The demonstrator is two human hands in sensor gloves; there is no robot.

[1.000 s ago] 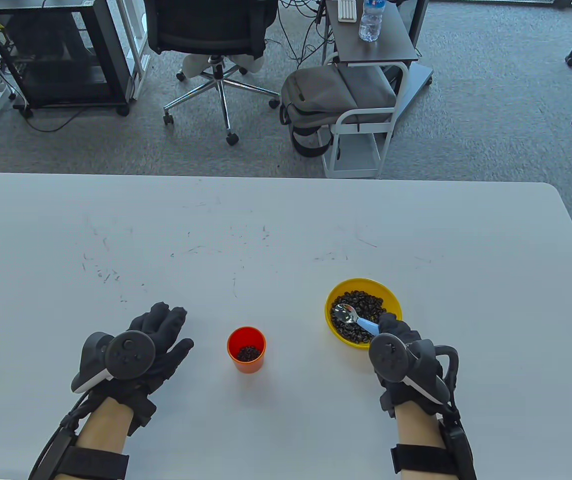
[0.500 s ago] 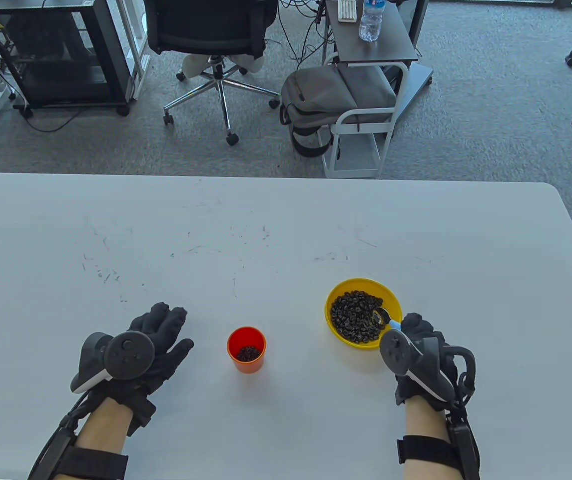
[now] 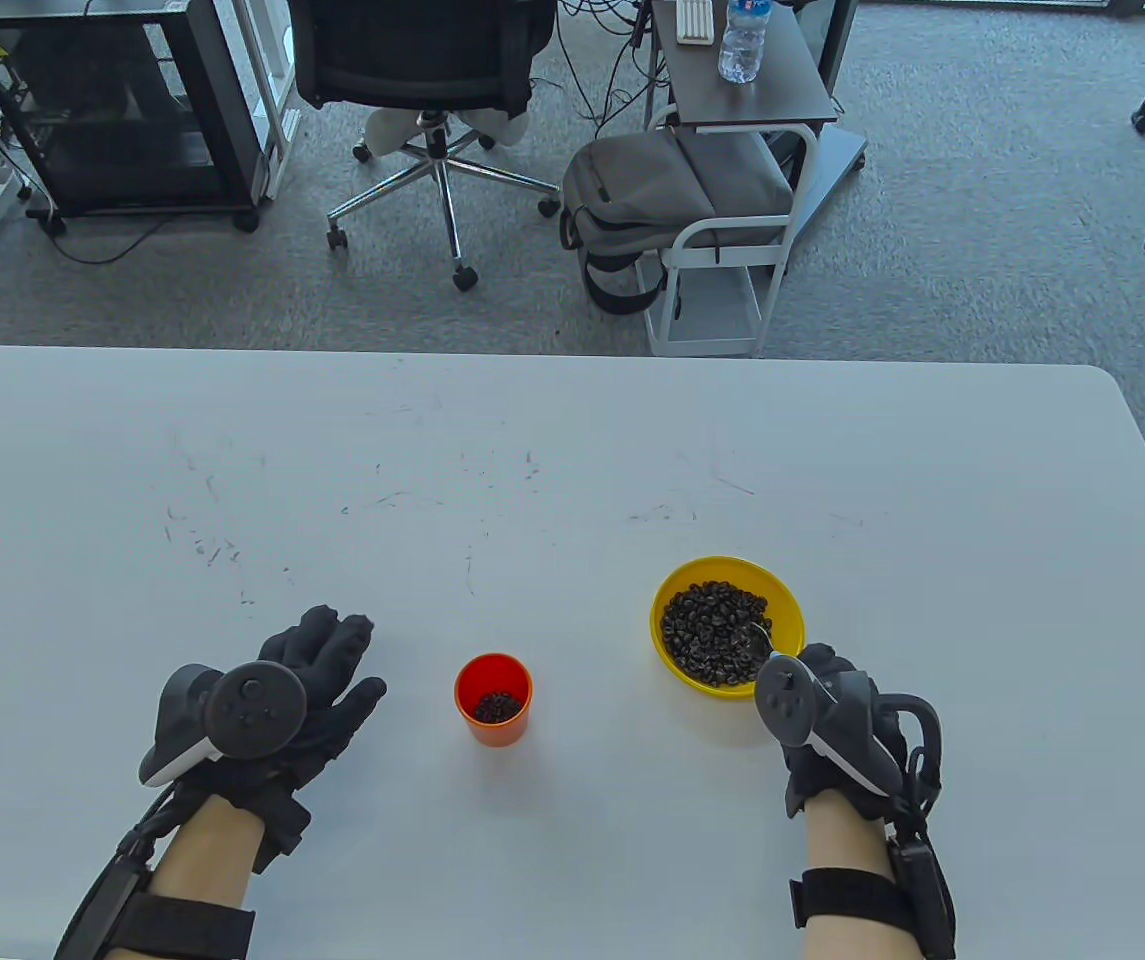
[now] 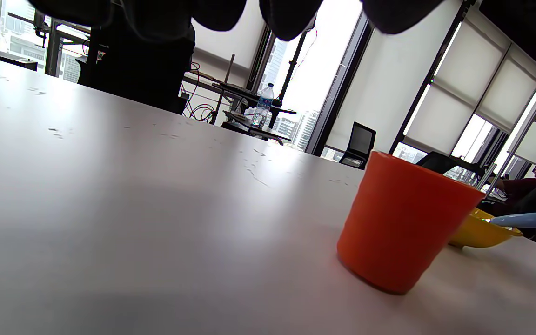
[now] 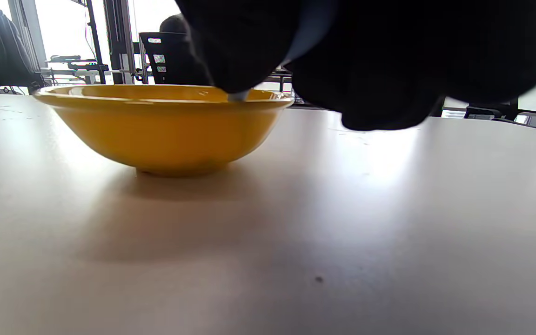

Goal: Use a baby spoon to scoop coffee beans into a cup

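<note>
A yellow bowl (image 3: pixel 672 590) of coffee beans (image 3: pixel 712 622) sits at the right of the white table; it also shows in the right wrist view (image 5: pixel 161 125). My right hand (image 3: pixel 827 700) grips the baby spoon (image 3: pixel 760 636) by its light blue handle. The metal bowl of the spoon dips into the beans at the bowl's near right edge. An orange cup (image 3: pixel 494 700) with some beans at its bottom stands between my hands; it also shows in the left wrist view (image 4: pixel 403 223). My left hand (image 3: pixel 317 680) rests open and flat on the table, left of the cup.
The white table (image 3: pixel 532 450) stretches wide behind the bowl and cup. Beyond its far edge stand an office chair (image 3: pixel 432 90), a grey backpack (image 3: pixel 672 190) on a white cart, and a side table with a water bottle (image 3: pixel 740 40).
My right hand pulled back to the right with the spoon. The spoon moved from the bowl's left middle to its near right edge and now digs into the beans. My left hand stayed still.
</note>
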